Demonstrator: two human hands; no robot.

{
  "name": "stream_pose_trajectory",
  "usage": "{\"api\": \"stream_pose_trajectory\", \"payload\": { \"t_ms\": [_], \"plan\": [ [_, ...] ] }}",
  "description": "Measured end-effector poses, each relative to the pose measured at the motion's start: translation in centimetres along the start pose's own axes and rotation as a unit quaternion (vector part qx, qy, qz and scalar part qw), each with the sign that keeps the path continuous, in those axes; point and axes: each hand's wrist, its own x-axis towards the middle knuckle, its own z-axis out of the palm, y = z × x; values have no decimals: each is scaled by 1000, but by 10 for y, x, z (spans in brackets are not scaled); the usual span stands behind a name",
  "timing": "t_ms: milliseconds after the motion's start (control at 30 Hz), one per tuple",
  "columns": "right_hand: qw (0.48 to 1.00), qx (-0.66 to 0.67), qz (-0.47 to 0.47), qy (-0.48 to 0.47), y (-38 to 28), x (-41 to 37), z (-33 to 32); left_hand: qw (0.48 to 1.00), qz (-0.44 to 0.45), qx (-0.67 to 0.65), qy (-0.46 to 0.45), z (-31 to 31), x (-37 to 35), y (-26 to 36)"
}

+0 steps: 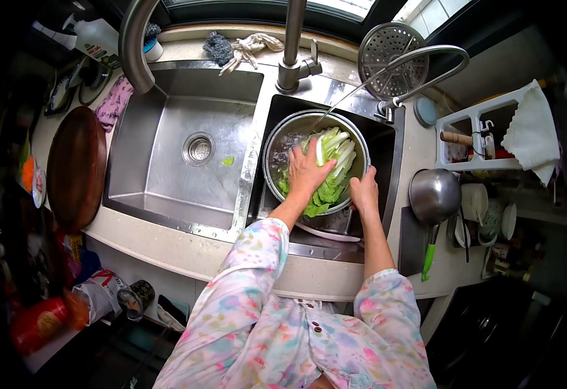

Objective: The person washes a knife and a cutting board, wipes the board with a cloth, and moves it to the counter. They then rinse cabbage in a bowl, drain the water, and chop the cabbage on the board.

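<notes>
Gripping the rim: right hand, fingers curled tight on the right edge of the metal bowl;
Left hand: loosely open, palm down, fingers spread on the greens; some fingertips are tucked in the leaves, so can't tell if it's pinching any;
Bowl: round, sitting in the right basin; it's got that one leafy heap with pale stalks, plus some water on the left side;
Left basin: one drain, and one green leaf scrap lying just right of it;
White rack: one wooden-handled tool in it, one pale cloth draped over its right end;
Headcount: two hands, two basins, one bowl; also one saucepan with a green handle, one perforated disc, one round wooden board
</notes>
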Motion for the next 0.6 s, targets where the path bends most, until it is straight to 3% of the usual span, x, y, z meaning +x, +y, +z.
{"api": "stream_pose_trajectory", "payload": {
  "t_ms": [167, 367, 600],
  "plan": [
    [1000, 4, -2, 13, -2, -6, -1, 1000, -1, 3, 16, 7, 2, -4],
    [994, -18, -79, 75, -13, -17, -5, 992, -44, -72, -89, -8, 10, 7],
    [988, -55, -106, 102, -41, -36, -14, 988, -28, -141, -59, -1, 13, 0]
  ]
}}
